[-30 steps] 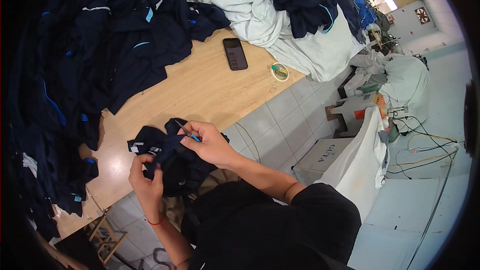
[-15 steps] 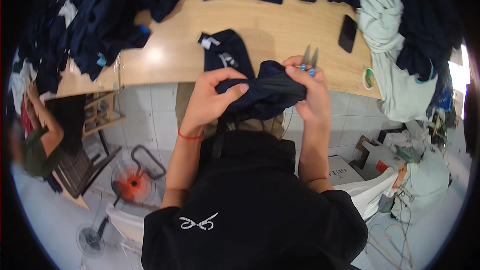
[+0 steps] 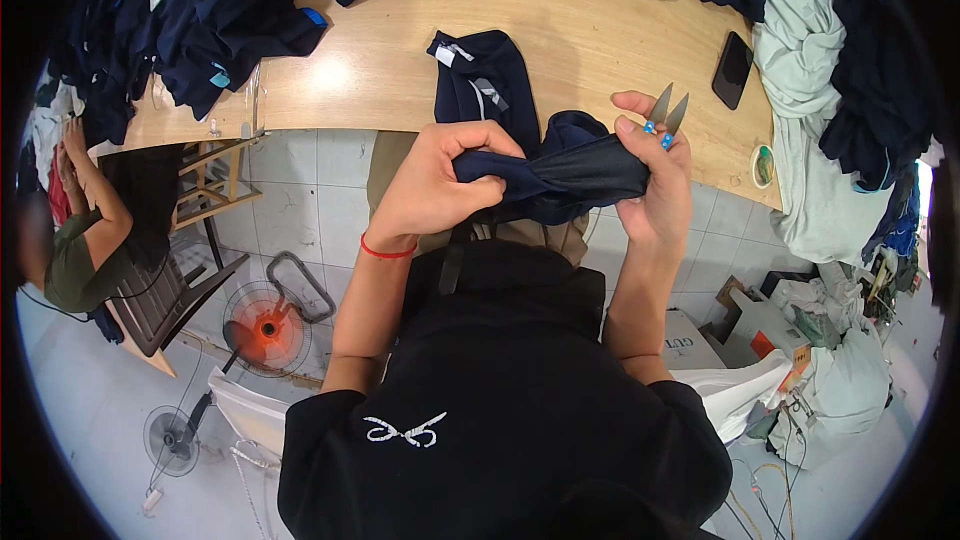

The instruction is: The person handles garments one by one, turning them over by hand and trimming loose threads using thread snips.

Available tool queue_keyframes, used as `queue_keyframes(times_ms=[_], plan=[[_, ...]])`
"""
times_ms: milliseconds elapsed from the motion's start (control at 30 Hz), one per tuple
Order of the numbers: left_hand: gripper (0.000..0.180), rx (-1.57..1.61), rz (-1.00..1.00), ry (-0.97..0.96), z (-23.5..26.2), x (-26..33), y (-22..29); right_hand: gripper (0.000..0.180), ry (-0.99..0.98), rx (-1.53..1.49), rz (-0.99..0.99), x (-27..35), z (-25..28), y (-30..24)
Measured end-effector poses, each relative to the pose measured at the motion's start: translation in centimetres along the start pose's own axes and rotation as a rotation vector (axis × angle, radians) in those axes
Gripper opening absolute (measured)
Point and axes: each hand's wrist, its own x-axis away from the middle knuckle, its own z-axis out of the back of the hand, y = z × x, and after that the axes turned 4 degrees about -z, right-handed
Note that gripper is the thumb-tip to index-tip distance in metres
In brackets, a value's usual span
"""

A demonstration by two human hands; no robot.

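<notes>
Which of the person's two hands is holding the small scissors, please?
The right hand: it holds blue-handled scissors and navy cloth. The left hand, with a red wrist cord, holds only cloth.

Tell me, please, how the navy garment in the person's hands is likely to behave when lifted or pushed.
The navy garment is probably floppy, since it folds and creases between the left hand and right hand. It seems fairly light: the right hand supports it while also carrying scissors.
</notes>
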Motion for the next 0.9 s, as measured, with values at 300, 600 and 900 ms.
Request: queue_keyframes(times_ms=[300, 600, 900], plan=[[0.024, 0.037, -0.123, 0.039, -0.3, -0.4, -0.4, 0.025, -0.029, 0.039, 0.049, 0.0, -0.4, 0.3], [0.019, 0.064, 0.103, -0.017, -1.8, -0.2, 1.1, 0.019, 0.016, 0.142, 0.144, -0.7, -1.3, 0.1], [0.019, 0.048, -0.351, -0.055, -2.0, -0.7, -0.4, 0.014, -0.066, 0.395, 0.112, -3.0, -2.8, 4.4]])
